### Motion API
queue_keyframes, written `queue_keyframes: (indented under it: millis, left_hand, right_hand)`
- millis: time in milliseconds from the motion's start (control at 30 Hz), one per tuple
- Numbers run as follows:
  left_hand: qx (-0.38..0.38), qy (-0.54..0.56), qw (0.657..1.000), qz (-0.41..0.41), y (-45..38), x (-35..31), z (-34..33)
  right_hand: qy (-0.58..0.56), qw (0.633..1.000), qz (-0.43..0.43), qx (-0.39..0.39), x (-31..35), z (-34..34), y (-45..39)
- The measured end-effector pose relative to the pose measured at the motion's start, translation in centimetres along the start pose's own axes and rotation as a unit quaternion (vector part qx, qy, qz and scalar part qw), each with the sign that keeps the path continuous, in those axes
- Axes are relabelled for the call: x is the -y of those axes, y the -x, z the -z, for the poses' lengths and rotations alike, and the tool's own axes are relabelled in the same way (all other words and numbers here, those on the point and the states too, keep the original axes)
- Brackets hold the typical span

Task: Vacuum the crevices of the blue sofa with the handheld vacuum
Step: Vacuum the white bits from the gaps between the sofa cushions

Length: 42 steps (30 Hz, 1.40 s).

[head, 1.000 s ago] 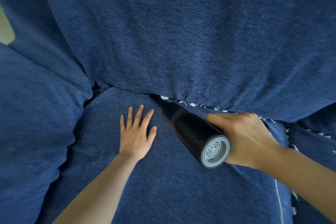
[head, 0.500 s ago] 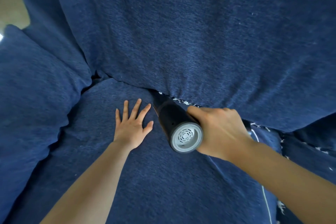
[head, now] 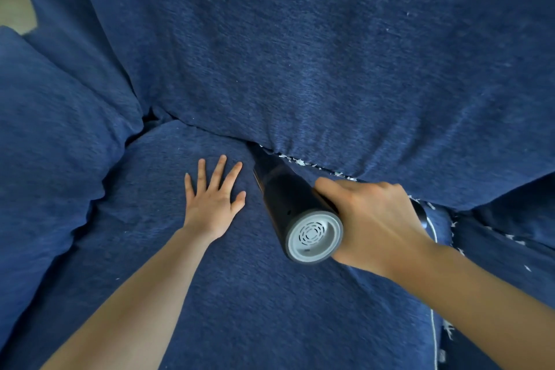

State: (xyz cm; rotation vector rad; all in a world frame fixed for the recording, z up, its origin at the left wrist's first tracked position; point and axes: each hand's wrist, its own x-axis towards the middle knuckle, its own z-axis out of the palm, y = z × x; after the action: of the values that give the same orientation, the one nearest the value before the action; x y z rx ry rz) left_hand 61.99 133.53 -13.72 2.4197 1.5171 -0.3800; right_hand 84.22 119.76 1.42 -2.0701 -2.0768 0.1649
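Handheld vacuum [head: 295, 213] gripped round its body by right hand [head: 372, 225], nozzle pushed into crevice [head: 315, 164] between seat cushion [head: 240, 294] and back cushion [head: 300, 69] of blue sofa. Left hand [head: 211, 204] flat, fingers spread, pressing seat cushion just beside nozzle. White debris [head: 300, 161] visible along crevice to right of nozzle. Risks: nozzle snagging fabric if driven too deep; debris pushed further under back cushion by nozzle tip; crevice closing if left hand lifts. Side cushion [head: 54, 144] at left, white cord [head: 433, 324] lying at right. Back cushion overhanging crevice, hiding nozzle tip.
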Motion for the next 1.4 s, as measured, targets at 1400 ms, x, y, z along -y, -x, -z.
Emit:
queue_keyframes:
  millis: [1400]
  left_hand:
    - [-0.063, 0.031, 0.997, -0.015, 0.0, -6.4, -0.1]
  right_hand:
    - [-0.056, 0.998, -0.005, -0.027, -2.8, 2.8, 6.3]
